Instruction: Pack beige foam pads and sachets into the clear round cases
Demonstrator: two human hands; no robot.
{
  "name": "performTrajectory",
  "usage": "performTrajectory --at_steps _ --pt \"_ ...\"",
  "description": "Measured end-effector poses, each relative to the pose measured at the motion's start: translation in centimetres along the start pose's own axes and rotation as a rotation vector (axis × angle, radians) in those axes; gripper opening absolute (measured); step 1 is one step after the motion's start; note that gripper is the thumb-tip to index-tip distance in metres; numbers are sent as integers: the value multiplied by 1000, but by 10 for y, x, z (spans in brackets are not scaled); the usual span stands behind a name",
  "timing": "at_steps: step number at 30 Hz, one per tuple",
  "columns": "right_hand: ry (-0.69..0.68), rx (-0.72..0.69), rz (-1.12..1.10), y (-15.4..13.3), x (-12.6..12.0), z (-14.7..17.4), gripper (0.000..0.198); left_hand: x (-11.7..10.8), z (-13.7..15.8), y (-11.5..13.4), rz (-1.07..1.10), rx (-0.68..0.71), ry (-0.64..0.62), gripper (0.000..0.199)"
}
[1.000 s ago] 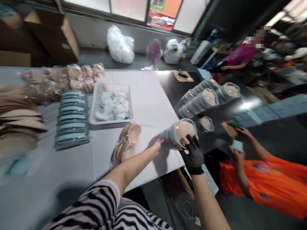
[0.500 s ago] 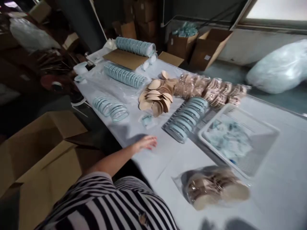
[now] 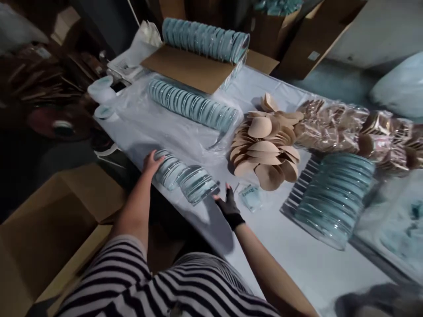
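Bracketing a row of plastic-wrapped discs point(image 3: 193, 180)
Long axis slants from left hand point(image 3: 152, 163), half-curled at the far end, grip unclear, to right hand point(image 3: 228, 208), splayed beside the near end.

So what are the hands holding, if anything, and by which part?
The disc row: the left hand is on its left end, the right hand at its right end. Whether either grips firmly can't be told.
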State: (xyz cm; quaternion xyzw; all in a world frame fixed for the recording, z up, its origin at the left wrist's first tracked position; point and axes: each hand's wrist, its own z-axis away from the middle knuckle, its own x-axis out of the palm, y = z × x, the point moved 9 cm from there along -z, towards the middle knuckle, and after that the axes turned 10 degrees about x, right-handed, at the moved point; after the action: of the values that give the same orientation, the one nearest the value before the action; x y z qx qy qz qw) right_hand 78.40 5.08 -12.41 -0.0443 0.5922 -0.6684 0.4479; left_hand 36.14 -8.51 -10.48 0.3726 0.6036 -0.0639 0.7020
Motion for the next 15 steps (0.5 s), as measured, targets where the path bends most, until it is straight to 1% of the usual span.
performTrajectory --at_steps 1,2,4,6,7,9,11,12,13,14,15 --pt "-9 76 73 -12 18 -23 89 5 -3 1 -5 -12 6 58" --pt "-32 124 154 -23 34 -43 93 7 -5 4 -10 -23 15 58" --pt "-160 107 281 -44 63 -67 89 12 -7 15 -2 -12 -4 55" --pt "-302 67 354 -49 77 -70 82 20 -2 30 10 27 -102 54" --pt "-348 49 368 -45 77 -66 81 25 5 36 16 43 -171 54" --pt "-370 -2 362 -28 61 -49 82 36 26 43 50 40 -309 54" --pt "-310 -69 312 -3 31 -23 82 51 58 50 178 35 -448 51" --pt "-251 -89 272 12 12 -8 85 59 78 56 279 42 -516 49" --pt "-173 -80 228 31 -9 10 88 67 98 63 385 44 -578 48" --pt "-77 -33 185 52 -31 30 93 75 119 70 482 41 -631 49" --pt "28 51 140 77 -52 52 97 83 140 79 559 33 -680 50"
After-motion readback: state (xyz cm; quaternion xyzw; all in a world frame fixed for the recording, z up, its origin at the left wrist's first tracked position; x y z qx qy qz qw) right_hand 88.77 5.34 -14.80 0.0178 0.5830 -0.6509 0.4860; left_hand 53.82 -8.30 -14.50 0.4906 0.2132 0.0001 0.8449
